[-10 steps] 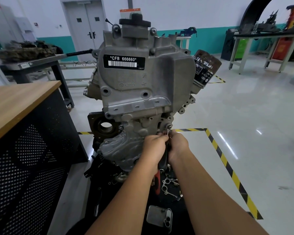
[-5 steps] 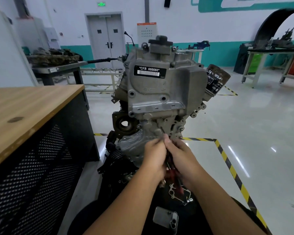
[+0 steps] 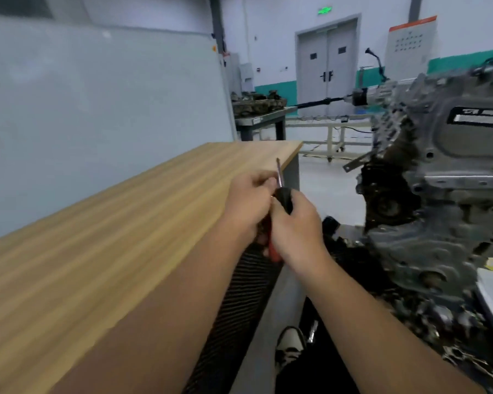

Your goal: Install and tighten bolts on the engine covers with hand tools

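Observation:
A screwdriver [image 3: 283, 194] with a black and red handle stands upright between my hands, its thin shaft pointing up. My right hand [image 3: 296, 228] grips the handle. My left hand [image 3: 251, 206] curls against the handle's top and pinches near the shaft base. Both hands hover over the right edge of a wooden workbench [image 3: 125, 240]. The grey engine [image 3: 450, 172] with its covers stands at the right, well apart from my hands, blurred by motion.
The workbench's perforated black side panel [image 3: 239, 302] drops below my wrists. Loose metal parts [image 3: 450, 325] lie at the engine's base. My shoe [image 3: 289, 348] shows on the floor. A second bench [image 3: 259, 109] and grey double doors [image 3: 326, 66] are at the back.
My view has swung left, so the engine slid to the right edge. Both hands left the engine's lower cover and now hold the screwdriver over the bench edge.

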